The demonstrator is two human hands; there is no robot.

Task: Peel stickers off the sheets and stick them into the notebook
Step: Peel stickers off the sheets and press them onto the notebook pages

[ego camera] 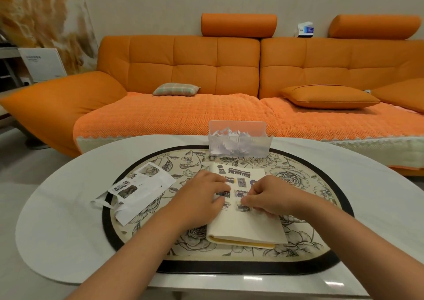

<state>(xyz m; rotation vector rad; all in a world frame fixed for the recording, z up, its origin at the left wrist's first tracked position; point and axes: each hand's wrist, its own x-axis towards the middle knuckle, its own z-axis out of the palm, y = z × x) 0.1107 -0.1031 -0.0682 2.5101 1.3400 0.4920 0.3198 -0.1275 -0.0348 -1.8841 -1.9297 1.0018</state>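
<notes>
Notebook (pixel 247 226), cream matte pages, under our hands: left hand (pixel 202 194) rests flat on page, right hand (pixel 270 196) pinches small rectangular sticker (pixel 243 207). White sticker sheets (pixel 140 189) left of left hand. Floral oval mat (pixel 298 178), white tabletop (pixel 57 219); orange sofa (pixel 183 70) beyond.

A home living room; an orange sofa (pixel 206 70) with cushions (pixel 176 89) faces a low white table (pixel 57 207).

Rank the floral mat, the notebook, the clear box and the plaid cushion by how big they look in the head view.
1. floral mat
2. notebook
3. clear box
4. plaid cushion
The cushion sits farther from the camera, so its last place is by looks only.
</notes>
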